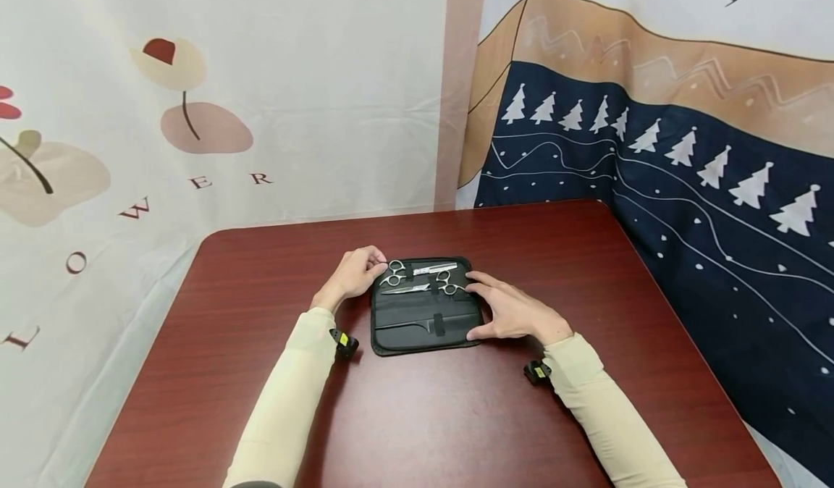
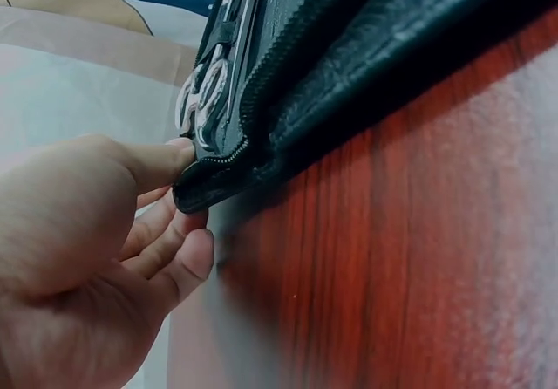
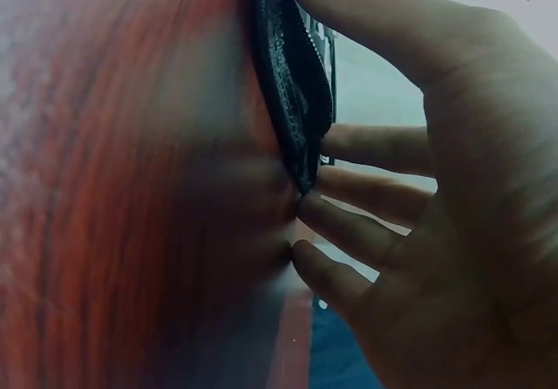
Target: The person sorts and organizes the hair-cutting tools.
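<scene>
A black zip-edged case (image 1: 407,339) lies open flat on the table, its upper side facing up. Two silver scissors sit in it: an upper pair (image 1: 394,272) with handles at the left, and a lower pair (image 1: 447,283) with handles at the right. Below them a dark comb-like tool (image 1: 404,324) lies under a small strap. My left hand (image 1: 354,272) pinches the case's far left corner, fingers above and below the zip (image 2: 228,158). Along the right edge my right hand (image 1: 515,308) touches the case with spread fingers, thumb near the front right corner.
The reddish-brown table (image 1: 417,415) spreads around the case on all sides. Behind it hangs a pale cloth (image 1: 339,111) with flower prints, and a navy cloth (image 1: 651,177) with tree prints covers the right. A small black camera (image 1: 343,342) is worn on the left wrist.
</scene>
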The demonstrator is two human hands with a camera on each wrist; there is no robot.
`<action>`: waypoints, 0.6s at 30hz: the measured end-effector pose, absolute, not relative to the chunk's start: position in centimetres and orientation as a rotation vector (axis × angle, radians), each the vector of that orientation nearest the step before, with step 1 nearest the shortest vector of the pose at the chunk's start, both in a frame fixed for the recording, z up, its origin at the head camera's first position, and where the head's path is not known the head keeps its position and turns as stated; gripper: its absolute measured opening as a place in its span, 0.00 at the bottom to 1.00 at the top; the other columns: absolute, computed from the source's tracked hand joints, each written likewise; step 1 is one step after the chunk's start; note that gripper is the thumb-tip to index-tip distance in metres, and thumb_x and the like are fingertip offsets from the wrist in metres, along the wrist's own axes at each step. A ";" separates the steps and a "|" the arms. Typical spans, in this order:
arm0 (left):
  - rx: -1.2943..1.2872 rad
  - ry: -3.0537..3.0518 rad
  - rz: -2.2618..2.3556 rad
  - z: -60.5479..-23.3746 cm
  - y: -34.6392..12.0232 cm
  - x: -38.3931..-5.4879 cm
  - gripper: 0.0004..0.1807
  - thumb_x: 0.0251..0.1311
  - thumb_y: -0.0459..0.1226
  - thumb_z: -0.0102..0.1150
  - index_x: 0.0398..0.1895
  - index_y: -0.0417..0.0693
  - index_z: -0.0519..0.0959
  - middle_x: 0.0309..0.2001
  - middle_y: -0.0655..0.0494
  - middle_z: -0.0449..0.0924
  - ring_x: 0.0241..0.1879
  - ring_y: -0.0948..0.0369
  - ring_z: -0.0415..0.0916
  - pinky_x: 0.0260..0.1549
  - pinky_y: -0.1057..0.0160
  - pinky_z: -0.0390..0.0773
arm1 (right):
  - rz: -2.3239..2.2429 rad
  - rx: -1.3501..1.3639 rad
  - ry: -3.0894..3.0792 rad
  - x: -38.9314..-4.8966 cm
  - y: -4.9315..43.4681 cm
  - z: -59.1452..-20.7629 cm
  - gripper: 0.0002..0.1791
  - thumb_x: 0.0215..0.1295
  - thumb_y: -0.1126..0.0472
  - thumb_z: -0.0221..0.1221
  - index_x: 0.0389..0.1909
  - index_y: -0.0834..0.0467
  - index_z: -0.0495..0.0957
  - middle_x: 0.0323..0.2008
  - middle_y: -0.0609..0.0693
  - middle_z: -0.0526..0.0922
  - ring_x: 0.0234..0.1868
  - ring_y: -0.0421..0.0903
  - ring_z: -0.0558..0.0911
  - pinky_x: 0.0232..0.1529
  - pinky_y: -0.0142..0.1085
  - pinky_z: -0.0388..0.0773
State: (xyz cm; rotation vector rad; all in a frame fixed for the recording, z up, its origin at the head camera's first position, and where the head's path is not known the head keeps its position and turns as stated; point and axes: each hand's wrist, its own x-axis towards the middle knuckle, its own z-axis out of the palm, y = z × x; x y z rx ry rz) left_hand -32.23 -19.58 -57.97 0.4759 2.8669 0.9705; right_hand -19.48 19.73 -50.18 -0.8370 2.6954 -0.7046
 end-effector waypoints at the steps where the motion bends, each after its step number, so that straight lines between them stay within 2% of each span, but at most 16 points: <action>1: 0.479 2.872 0.985 -58.1 -19.7 -32.2 0.05 0.79 0.45 0.68 0.47 0.56 0.87 0.43 0.58 0.90 0.44 0.59 0.87 0.51 0.54 0.87 | -0.711 -0.836 2.694 -19.5 19.8 -50.1 0.50 0.61 0.40 0.81 0.79 0.59 0.76 0.88 0.55 0.66 0.84 0.59 0.74 0.83 0.57 0.75; 9: 0.547 2.945 1.089 -58.0 -19.7 -31.7 0.03 0.78 0.45 0.70 0.44 0.59 0.86 0.40 0.63 0.88 0.40 0.63 0.84 0.46 0.60 0.84 | -0.841 -0.847 2.679 -19.6 20.3 -49.4 0.46 0.64 0.42 0.80 0.78 0.58 0.78 0.87 0.55 0.68 0.85 0.59 0.73 0.84 0.58 0.73; 15: 0.537 2.948 1.185 -52.4 -17.7 -27.5 0.03 0.79 0.36 0.68 0.46 0.46 0.86 0.41 0.49 0.87 0.41 0.54 0.83 0.47 0.56 0.82 | -0.934 -0.850 2.719 -19.9 20.6 -49.0 0.39 0.69 0.47 0.78 0.76 0.59 0.80 0.82 0.57 0.75 0.82 0.59 0.76 0.83 0.60 0.74; 18: 0.510 2.972 1.178 -50.0 -16.8 -25.5 0.03 0.79 0.32 0.67 0.47 0.40 0.86 0.43 0.44 0.87 0.43 0.50 0.84 0.49 0.53 0.83 | -0.961 -0.822 2.763 -20.0 20.8 -49.0 0.34 0.72 0.50 0.76 0.73 0.60 0.82 0.73 0.57 0.84 0.73 0.58 0.84 0.77 0.59 0.81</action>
